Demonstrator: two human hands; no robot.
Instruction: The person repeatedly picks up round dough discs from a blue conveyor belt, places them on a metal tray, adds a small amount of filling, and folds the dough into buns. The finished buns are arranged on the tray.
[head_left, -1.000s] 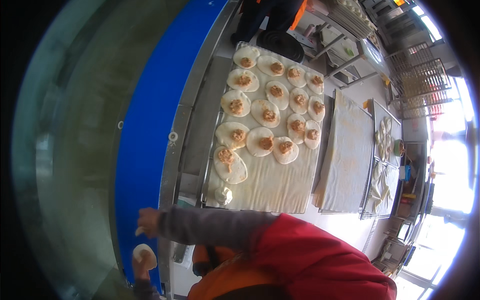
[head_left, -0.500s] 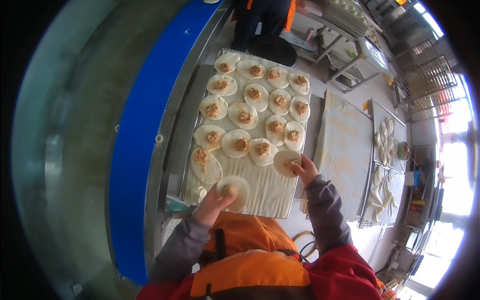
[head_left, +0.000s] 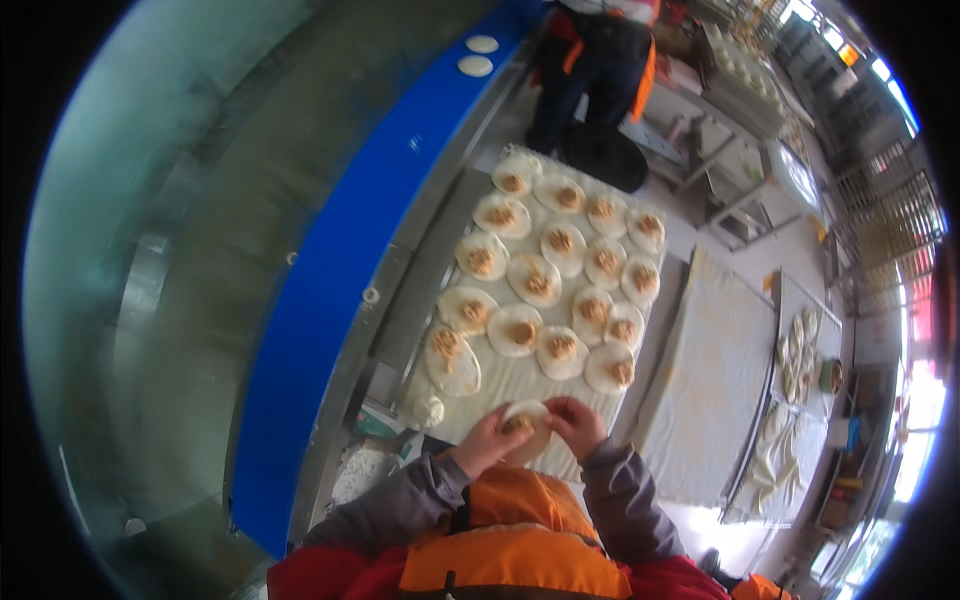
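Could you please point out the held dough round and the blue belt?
Held dough round [head_left: 533, 440], head view: pale dough near its middle.
Blue belt [head_left: 338, 262], head view: middle of its flat surface.

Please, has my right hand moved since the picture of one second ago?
Yes. Then it was over the blue belt; now the right hand is at the near end of the tray, so it moved rightward, away from the belt.

The left hand [head_left: 484, 446] partly hides a dough round [head_left: 532, 446], the top edge a co-worker [head_left: 598, 70].

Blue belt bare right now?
No, two pale dough rounds lie on the blue belt, near its far end.
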